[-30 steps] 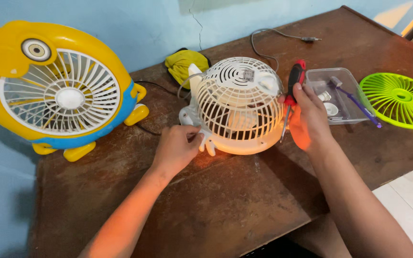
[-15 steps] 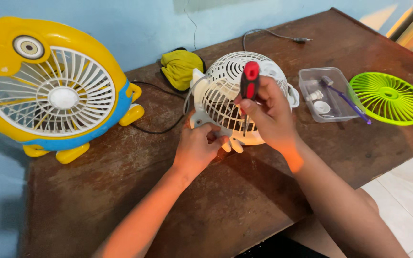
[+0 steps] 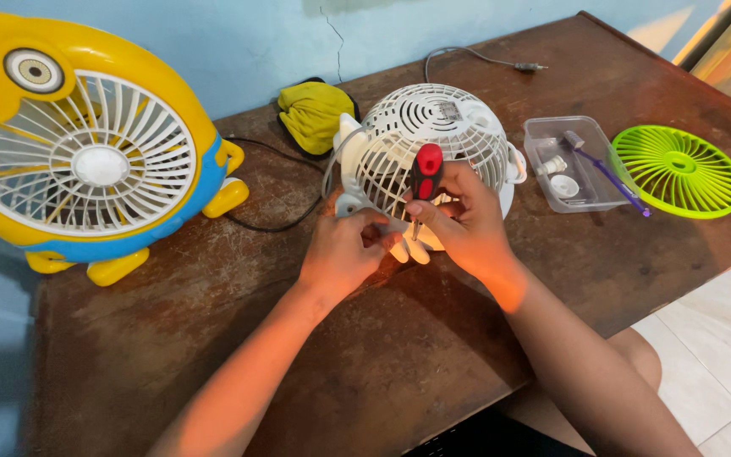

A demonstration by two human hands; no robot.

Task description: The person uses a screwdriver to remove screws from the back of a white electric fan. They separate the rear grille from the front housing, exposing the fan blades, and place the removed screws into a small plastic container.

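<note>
Screwdriver clamped in right hand, tip apparently at white fan base; left hand pinches its foot. Cage unopened on counter.

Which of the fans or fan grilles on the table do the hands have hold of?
The white cage fan mid-table: left hand at its base, right hand holding a red-handled screwdriver against it. The yellow fan and green grille lie untouched.

the right hand is hiding the screwdriver tip and the small white fan's lower front. the left edge is cutting off the yellow fan, and the clear tray's small parts are looking too tiny to tell.
</note>
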